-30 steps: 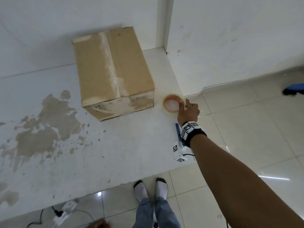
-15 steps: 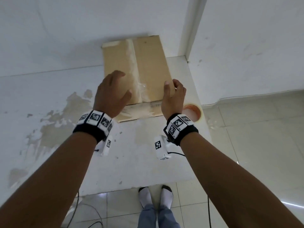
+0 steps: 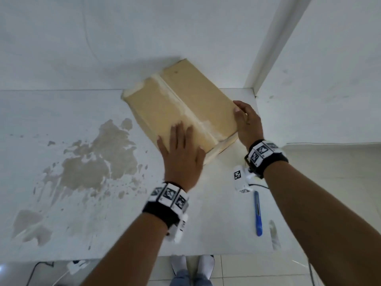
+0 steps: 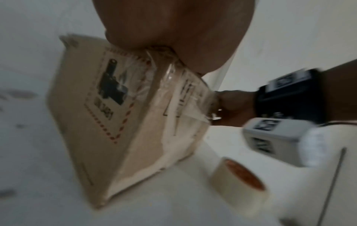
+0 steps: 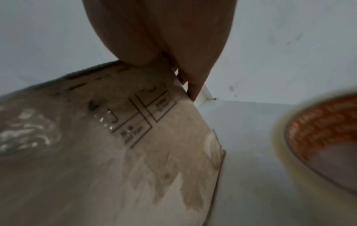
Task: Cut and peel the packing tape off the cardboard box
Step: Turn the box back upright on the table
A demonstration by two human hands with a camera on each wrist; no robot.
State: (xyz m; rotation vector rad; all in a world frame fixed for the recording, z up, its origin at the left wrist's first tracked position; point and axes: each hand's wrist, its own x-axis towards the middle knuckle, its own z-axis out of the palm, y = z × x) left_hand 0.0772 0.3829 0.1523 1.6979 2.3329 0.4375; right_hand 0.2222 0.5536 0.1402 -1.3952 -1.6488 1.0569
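The brown cardboard box lies skewed on the white table, with a strip of packing tape along its top seam. Clear wrinkled tape also covers its near end face. My left hand presses flat on the box's top near corner, fingers straight. At the box's right edge my right hand has its thumb on top, and its fingers lie straight down the side. A blue utility knife lies on the table near my right forearm.
A tape roll with an orange core sits on the table just right of the box, under my right wrist. White walls and a corner post close in behind the box. The table's front edge is near my feet.
The box has turned, its near end swinging to the right. My left hand has slid to the near corner and flattened. My right hand has moved up along the right edge.
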